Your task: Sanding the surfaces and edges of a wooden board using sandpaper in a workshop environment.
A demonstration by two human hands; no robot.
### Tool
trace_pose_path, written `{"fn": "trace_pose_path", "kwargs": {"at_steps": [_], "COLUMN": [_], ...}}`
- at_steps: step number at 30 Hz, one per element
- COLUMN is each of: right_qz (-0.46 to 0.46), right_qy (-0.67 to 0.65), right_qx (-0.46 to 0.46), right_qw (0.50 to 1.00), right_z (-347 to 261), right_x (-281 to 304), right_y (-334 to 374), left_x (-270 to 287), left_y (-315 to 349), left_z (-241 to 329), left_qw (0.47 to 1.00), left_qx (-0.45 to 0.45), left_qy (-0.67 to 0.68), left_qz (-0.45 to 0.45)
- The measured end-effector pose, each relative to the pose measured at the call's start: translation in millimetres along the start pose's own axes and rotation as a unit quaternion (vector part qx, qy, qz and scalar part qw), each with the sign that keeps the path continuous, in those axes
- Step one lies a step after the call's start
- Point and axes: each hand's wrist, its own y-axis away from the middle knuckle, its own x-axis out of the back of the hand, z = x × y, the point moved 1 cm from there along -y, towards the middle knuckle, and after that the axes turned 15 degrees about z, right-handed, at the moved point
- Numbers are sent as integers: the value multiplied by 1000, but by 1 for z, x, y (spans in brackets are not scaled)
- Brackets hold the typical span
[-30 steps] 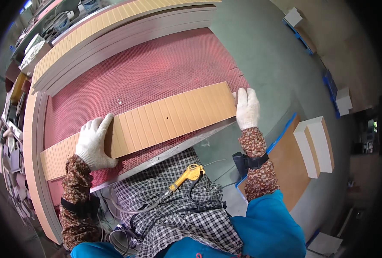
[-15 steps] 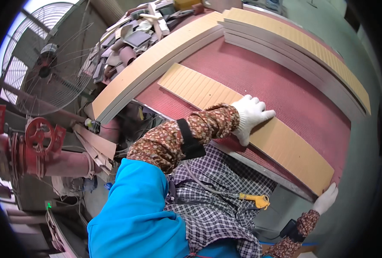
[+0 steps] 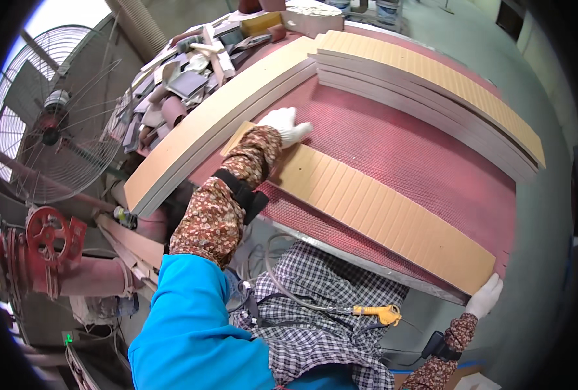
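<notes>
Tan grooved flat board [image 3: 380, 218] lies across the red mesh-textured tabletop [image 3: 419, 156], and work on it appears unfinished. The left white-gloved grip [image 3: 285, 125] looks released, fingers spread over the board; the right white-gloved grip [image 3: 485, 297] touches its right end, though whether it clasps it cannot be told. Whether the tan-topped far stack [image 3: 425, 68] and tan-topped left stack [image 3: 224, 114] are done or waiting is unclear. The brown floral left sleeve [image 3: 201, 218] hides part of the board's left portion.
</notes>
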Motion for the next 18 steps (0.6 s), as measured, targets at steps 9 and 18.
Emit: {"fn": "trace_pose_path", "kwargs": {"at_steps": [9, 18], "right_qz": [37, 37], "right_qy": [72, 138], "right_qx": [171, 126], "right_qw": [982, 982], "right_z": [27, -16], "right_x": [36, -29], "right_y": [-8, 26], "left_x": [-14, -69], "left_y": [-41, -113], "left_z": [-25, -263], "left_qw": [996, 946], "left_qx": [-43, 32], "left_qy": [70, 324], "left_qz": [-19, -12]}}
